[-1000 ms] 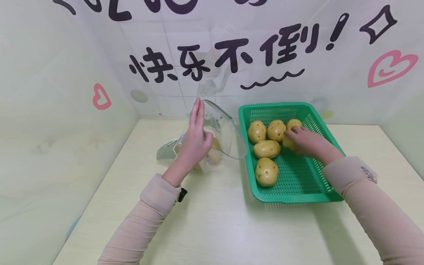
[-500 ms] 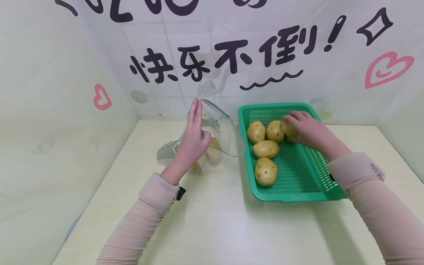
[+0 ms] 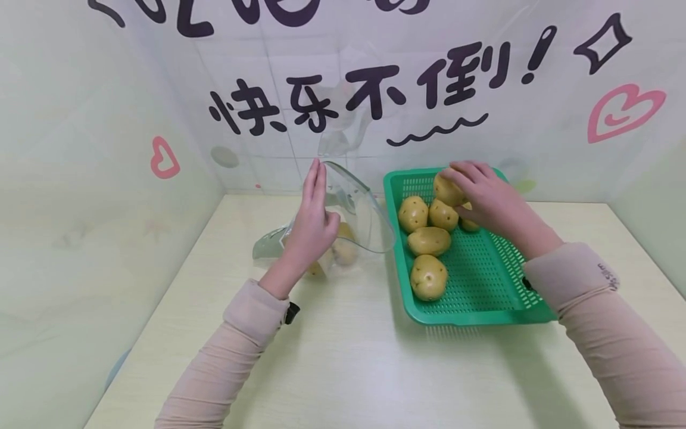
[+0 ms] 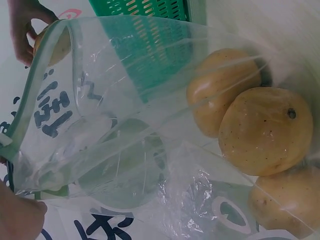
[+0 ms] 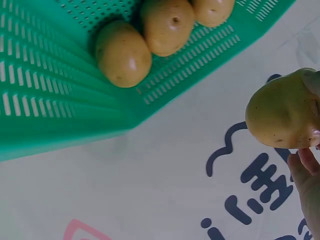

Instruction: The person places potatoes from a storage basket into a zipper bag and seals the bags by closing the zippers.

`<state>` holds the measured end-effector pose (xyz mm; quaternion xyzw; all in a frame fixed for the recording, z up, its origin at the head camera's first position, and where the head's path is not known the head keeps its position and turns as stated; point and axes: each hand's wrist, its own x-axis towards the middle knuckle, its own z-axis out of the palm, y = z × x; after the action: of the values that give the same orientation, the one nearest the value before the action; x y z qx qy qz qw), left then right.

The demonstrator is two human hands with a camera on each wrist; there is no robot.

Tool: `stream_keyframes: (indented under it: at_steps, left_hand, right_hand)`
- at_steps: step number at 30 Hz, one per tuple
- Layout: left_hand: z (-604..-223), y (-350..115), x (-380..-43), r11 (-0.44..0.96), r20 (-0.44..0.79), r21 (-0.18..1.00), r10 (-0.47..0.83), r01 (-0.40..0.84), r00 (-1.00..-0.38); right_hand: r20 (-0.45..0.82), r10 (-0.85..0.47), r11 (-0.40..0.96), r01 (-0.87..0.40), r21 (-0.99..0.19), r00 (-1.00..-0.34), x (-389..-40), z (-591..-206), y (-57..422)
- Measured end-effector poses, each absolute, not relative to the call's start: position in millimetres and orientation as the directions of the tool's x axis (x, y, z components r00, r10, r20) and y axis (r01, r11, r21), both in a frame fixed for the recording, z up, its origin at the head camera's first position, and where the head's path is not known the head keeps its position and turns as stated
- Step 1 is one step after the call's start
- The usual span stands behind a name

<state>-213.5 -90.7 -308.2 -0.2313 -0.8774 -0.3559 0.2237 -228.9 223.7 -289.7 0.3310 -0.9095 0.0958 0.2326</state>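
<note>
My left hand (image 3: pixel 313 223) holds the rim of a clear zip-top plastic bag (image 3: pixel 370 220), whose mouth gapes toward the right. Several potatoes (image 4: pixel 265 132) lie at the bottom of the bag, best seen in the left wrist view. My right hand (image 3: pixel 493 199) grips another potato (image 3: pixel 446 189) above the far part of a green plastic basket (image 3: pixel 477 319). In the right wrist view the held potato (image 5: pixel 282 112) is raised clear of the basket, fingers curled round its side. Several more potatoes (image 3: pixel 429 277) sit along the basket's left and back.
The pale tabletop (image 3: pixel 343 357) carries the bag on the left and the basket on the right. Close behind both stands a white printed backdrop (image 3: pixel 370 137) with black characters. A side panel (image 3: pixel 69 238) rises on the left.
My right hand has lifted a potato from the back right of the basket, moving up and to the left. My left hand and the bag have hardly moved.
</note>
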Motion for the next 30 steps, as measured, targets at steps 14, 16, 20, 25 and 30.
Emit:
stream_keyframes:
  at_steps: [14, 16, 20, 25, 30]
  left_hand:
    - [-307.8, -93.0, -212.8, 0.641, 0.543, 0.527, 0.252, 0.559, -0.801]
    - [-308.1, -93.2, -213.0, 0.642, 0.539, 0.527, 0.255, 0.557, -0.803]
    - [-309.4, -93.0, -214.0, 0.644, 0.531, 0.528, 0.258, 0.553, -0.807]
    - [-310.7, -92.4, -214.8, 0.647, 0.522, 0.530, 0.260, 0.548, -0.812]
    - [-311.6, -91.2, -215.5, 0.653, 0.516, 0.529, 0.260, 0.543, -0.816]
  right_hand:
    - [0.613, -0.560, 0.727, -0.686, 0.040, -0.557, -223.3, -281.3, 194.4]
    - [0.617, -0.556, 0.724, -0.689, 0.030, -0.557, -222.1, -281.2, 190.1]
    - [0.636, -0.553, 0.716, -0.697, 0.033, -0.538, -219.1, -280.9, 180.6]
    - [0.674, -0.558, 0.694, -0.717, 0.058, -0.485, -215.5, -281.1, 168.5]
    - [0.686, -0.575, 0.663, -0.745, 0.071, -0.446, -211.0, -280.4, 156.5]
